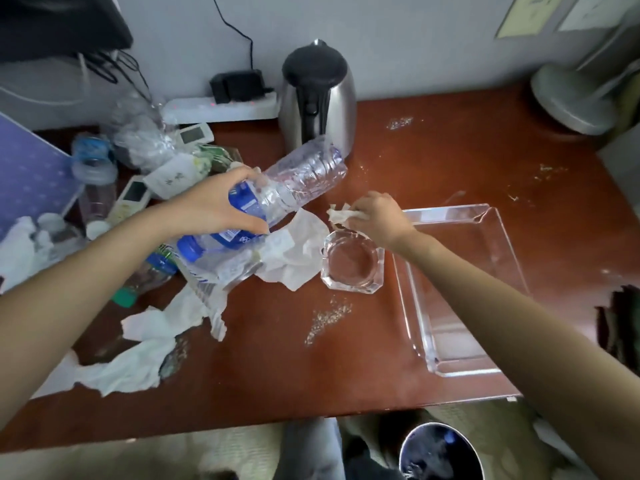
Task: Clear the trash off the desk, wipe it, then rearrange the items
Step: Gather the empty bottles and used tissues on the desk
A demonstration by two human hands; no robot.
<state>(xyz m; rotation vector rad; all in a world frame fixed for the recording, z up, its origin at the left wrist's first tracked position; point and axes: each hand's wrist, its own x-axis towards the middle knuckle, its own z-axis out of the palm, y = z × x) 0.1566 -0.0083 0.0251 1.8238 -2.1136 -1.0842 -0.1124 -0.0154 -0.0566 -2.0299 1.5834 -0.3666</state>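
My left hand (214, 202) grips an empty clear plastic bottle (304, 171) with a blue label, held tilted above the reddish-brown desk (277, 358). Under it lies another crushed bottle with a blue cap (207, 254) and a crumpled white tissue (298, 251). My right hand (377, 216) pinches a small crumpled scrap of paper (337, 216) just above a glass ashtray (351, 265). More white tissues (145, 348) lie at the desk's front left. Crumbs (327, 318) are scattered on the desk.
A steel kettle (317, 98) and a power strip (221, 107) stand at the back. A clear acrylic tray (502, 258) lies at the right. Bottles, remotes (133, 197) and plastic wrap clutter the left. A bin (440, 452) sits below the desk's front edge.
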